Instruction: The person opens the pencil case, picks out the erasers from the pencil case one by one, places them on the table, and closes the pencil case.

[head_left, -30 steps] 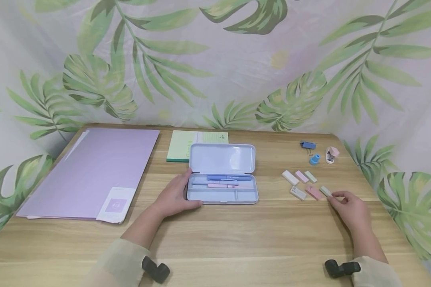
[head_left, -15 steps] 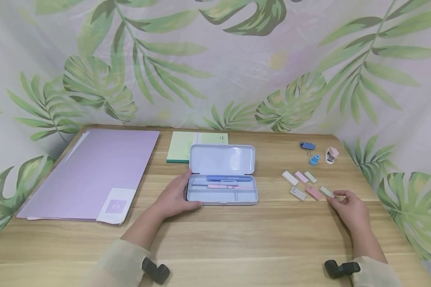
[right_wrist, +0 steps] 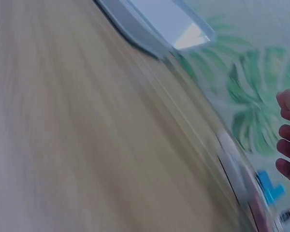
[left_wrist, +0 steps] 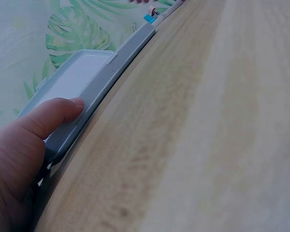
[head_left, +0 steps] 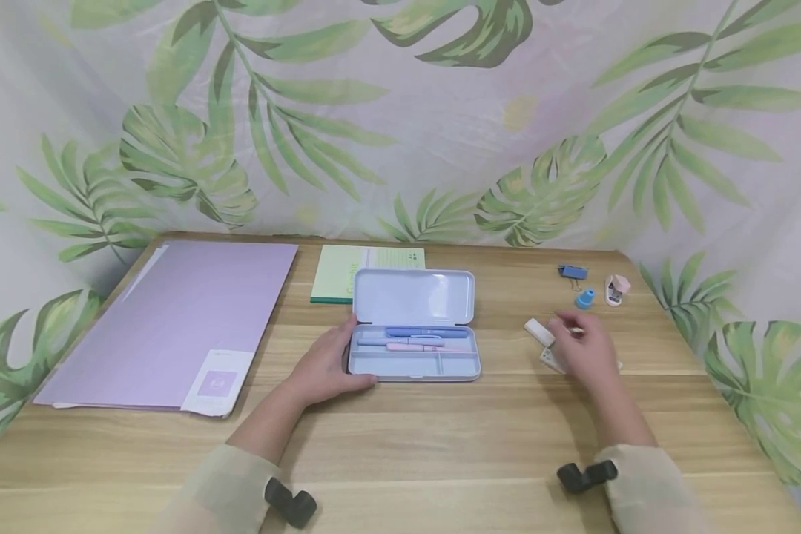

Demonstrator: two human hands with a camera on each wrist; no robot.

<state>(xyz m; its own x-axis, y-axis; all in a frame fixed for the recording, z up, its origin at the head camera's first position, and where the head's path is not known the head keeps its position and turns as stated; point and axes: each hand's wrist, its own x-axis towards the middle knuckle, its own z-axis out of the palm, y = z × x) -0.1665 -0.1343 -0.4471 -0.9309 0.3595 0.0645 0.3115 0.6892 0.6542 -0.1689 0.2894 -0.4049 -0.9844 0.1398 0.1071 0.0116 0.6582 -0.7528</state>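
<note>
My left hand (head_left: 327,363) grips the left end of an open pale blue pencil case (head_left: 460,366), its thumb (left_wrist: 63,113) on the front wall. Blue, lilac and pink pens (head_left: 427,332) lie in the case's back compartment; its two front compartments show bare. Over a group of small erasers is my right hand (head_left: 587,352), fingers loosely bent, with no held thing visible. Left of its fingers show a white eraser (head_left: 538,331) and a grey-white one (head_left: 551,360). The hand hides most of the others. In the right wrist view the fingertips (right_wrist: 286,149) appear at the right edge.
A lilac folder (head_left: 193,319) lies on the left of the wooden table (head_left: 440,452). Behind the case is a green notebook (head_left: 337,274). At the back right are a blue binder clip (head_left: 573,272), a small blue cone-shaped thing (head_left: 584,299) and a pink-and-white stapler (head_left: 616,289).
My right hand has left the green eraser at the right of the group and moved left and slightly back, over the other erasers. The left hand keeps its grip on the pencil case.
</note>
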